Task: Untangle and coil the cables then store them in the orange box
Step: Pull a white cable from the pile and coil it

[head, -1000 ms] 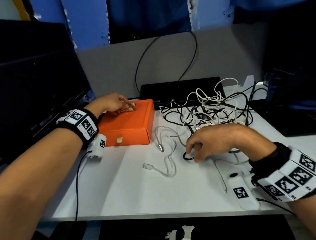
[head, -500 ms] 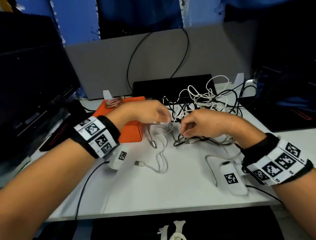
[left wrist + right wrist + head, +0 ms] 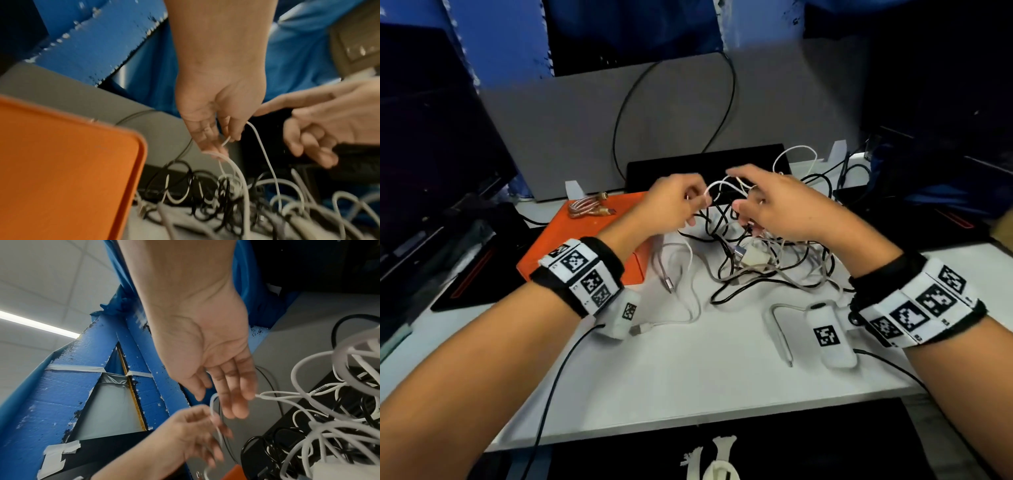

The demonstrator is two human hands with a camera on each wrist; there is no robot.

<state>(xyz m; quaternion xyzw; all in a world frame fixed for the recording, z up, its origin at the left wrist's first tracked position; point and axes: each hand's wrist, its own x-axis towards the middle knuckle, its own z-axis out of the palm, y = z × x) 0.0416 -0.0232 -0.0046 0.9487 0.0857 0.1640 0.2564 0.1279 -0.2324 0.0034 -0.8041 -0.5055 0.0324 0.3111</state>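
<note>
Item 1. Orange box: lay left of centre in the head view, lid closed, on the white tabletop.

Item 2. Coiled braided cable: rested on top of the box lid near its far edge, coiled but not yet stored inside.

Item 3. Cable tangle: black, white and grey leads heaped at centre frame, just right of the box, still knotted together.

Item 4. Loose white cable: lay uncoiled on the tabletop between the box and the tangle, its plugs free.

Item 5. Left hand: raised above the tangle, fingers curled in a pinching grip on a white cable strand.

Item 6. Right hand: raised opposite it; the wrist view showed its fingers nearly straight, a loop of the same strand across them, no closed grip.

Progress, judged: early. One cable coiled; none visibly in the box. Remaining: separating the heap, coiling each lead, opening the box, storing all.
</note>
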